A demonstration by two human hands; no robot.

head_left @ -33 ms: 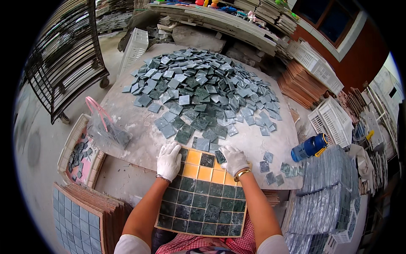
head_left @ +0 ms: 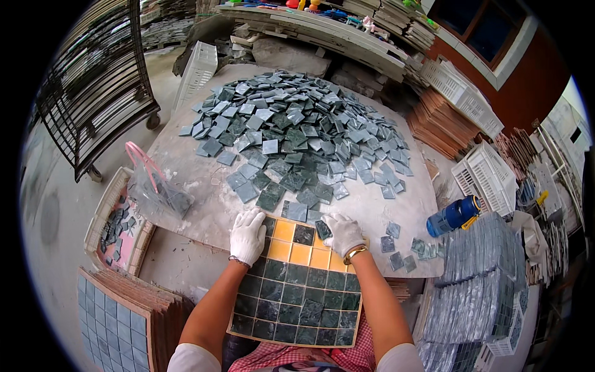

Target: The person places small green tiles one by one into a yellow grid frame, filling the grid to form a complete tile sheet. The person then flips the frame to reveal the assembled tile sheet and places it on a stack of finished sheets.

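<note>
Hands and tray: all in the same places as in the earlier frame; no shift can be made out.
Left hand (head_left: 248, 235): white knitted glove, dark bracelet at the wrist; fingers close together, over the tray's upper left edge; whether they grip it, cannot tell.
Right hand (head_left: 344, 234): white knitted glove, gold-coloured bracelet; thumb and fingers clamped on a dark green tile (head_left: 322, 230), tilted, at the tray's upper right part.
Tray (head_left: 300, 254): yellow, gridded, in front of the person, its far edge by the table's near edge; lower rows filled with dark green tiles, one lying askew; yellow squares bare near the far end, with a single tile (head_left: 304, 235) set among them.
Table (head_left: 214, 214): pale, dusty top.
Tile heap (head_left: 279, 118): loose grey-green squares, piled across the table's far half, trailing toward the tray.
Bag (head_left: 158, 195): clear plastic, pink handles, at the table's left edge.
Bottle (head_left: 453, 216): blue, lying tilted on stacked tile sheets (head_left: 474, 291), right.
Crate (head_left: 93, 232): left, holding dark tile pieces.
</note>
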